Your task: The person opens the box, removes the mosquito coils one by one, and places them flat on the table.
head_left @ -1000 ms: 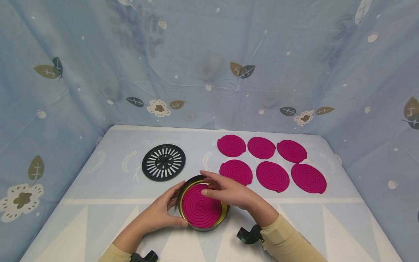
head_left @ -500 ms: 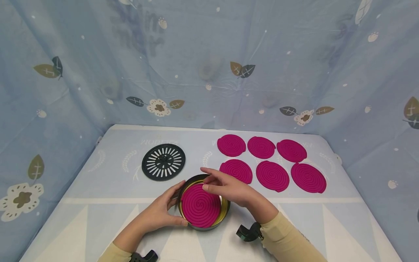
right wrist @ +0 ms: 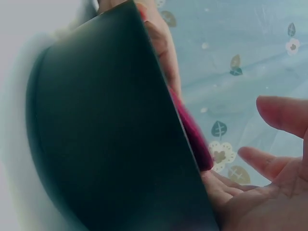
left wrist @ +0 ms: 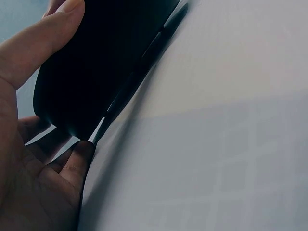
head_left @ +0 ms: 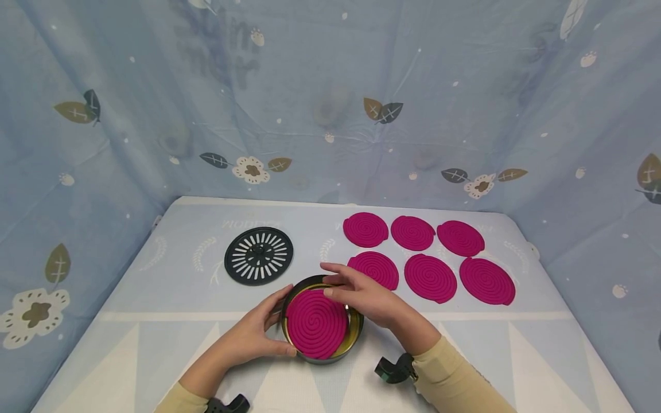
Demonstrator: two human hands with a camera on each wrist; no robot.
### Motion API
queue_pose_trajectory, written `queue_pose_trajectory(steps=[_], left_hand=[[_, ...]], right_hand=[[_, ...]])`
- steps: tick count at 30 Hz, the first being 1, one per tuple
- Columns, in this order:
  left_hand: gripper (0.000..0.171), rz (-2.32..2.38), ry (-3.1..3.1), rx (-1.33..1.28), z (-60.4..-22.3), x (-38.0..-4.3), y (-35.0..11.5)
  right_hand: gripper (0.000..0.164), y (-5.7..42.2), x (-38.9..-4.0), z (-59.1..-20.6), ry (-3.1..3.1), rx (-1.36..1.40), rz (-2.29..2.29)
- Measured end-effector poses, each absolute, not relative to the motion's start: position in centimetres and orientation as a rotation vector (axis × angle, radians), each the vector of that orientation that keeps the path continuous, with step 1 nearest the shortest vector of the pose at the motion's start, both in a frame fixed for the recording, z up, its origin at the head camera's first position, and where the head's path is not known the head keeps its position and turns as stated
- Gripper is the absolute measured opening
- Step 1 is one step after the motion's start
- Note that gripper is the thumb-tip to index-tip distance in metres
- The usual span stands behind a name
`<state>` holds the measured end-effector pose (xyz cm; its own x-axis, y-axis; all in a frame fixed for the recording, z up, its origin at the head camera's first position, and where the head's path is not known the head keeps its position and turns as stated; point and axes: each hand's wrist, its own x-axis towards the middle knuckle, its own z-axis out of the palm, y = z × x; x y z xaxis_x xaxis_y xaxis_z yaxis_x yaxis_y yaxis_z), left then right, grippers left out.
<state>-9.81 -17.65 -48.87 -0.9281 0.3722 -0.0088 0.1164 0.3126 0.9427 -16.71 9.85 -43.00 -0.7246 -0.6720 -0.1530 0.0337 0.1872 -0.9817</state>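
Note:
A pink mosquito coil (head_left: 316, 324) lies in a round dark tin (head_left: 356, 335) with a yellowish inside, in the head view. In the right wrist view, part of the coil (right wrist: 192, 132) stands above the rim of the tin (right wrist: 110, 130). My left hand (head_left: 253, 337) grips the tin's left side, thumb in front and fingers behind; the left wrist view shows this hand (left wrist: 43, 178) round the dark wall. Over the tin's back right rim is my right hand (head_left: 364, 295), its thumb by the coil's upper edge. Thumb and a finger of the right hand (right wrist: 274, 187) spread apart, holding nothing.
A black slotted lid (head_left: 259, 256) lies behind the tin to the left. Several more pink coils (head_left: 430, 278) lie flat in two rows at the back right of the table (head_left: 170, 287). A patterned blue cloth (head_left: 330, 103) hangs around the table.
My right hand has shifted slightly right and back, its thumb drawing off the coil. The coil in the tin sits a little further left. My left hand stays in place.

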Motion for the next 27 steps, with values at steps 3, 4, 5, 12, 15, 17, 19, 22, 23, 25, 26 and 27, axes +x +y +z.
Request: queue_pose_trajectory(steps=[3,4,5,12,15,17,19,22,23,25,26,27], left_hand=[[0.123,1.661,2.353,0.446,-48.9,-9.8,-17.6],[0.123,1.662,2.354,0.448,-48.9,-9.8,-17.6],[0.123,1.666,2.353,0.452,-48.9,-9.8,-17.7],[0.122,1.680,2.338,0.471,-48.8,-9.8,-17.7],[0.122,1.681,2.332,0.467,-48.7,-9.8,-17.6],[0.122,1.677,2.333,0.460,-48.7,-9.8,-17.6],[0.122,1.673,2.336,0.454,-48.7,-9.8,-17.6],[0.123,1.671,2.340,0.450,-48.7,-9.8,-17.5],[0.123,1.673,2.340,0.452,-48.7,-9.8,-17.5],[0.123,1.676,2.339,0.457,-48.7,-9.7,-17.6],[0.123,1.676,2.339,0.458,-48.7,-9.7,-17.6],[0.123,1.676,2.338,0.457,-48.7,-9.7,-17.6]], right_hand=[[0.061,10.0,-16.7,-43.0,1.867,-0.594,-1.589],[0.061,10.0,-16.7,-43.1,1.861,-0.590,-1.590],[0.061,10.1,-16.7,-43.1,1.858,-0.583,-1.589],[0.061,10.8,-16.6,-43.4,1.817,-0.565,-1.572],[0.064,11.2,-16.4,-43.3,1.812,-0.573,-1.549],[0.065,11.4,-16.2,-43.3,1.815,-0.570,-1.538],[0.065,11.6,-16.1,-43.3,1.818,-0.562,-1.527],[0.063,11.9,-15.9,-43.2,1.812,-0.545,-1.515],[0.061,12.0,-15.8,-43.1,1.814,-0.539,-1.508],[0.058,12.1,-15.7,-43.0,1.821,-0.530,-1.494],[0.056,12.1,-15.7,-43.0,1.824,-0.526,-1.489],[0.055,12.1,-15.6,-43.0,1.829,-0.524,-1.488]])
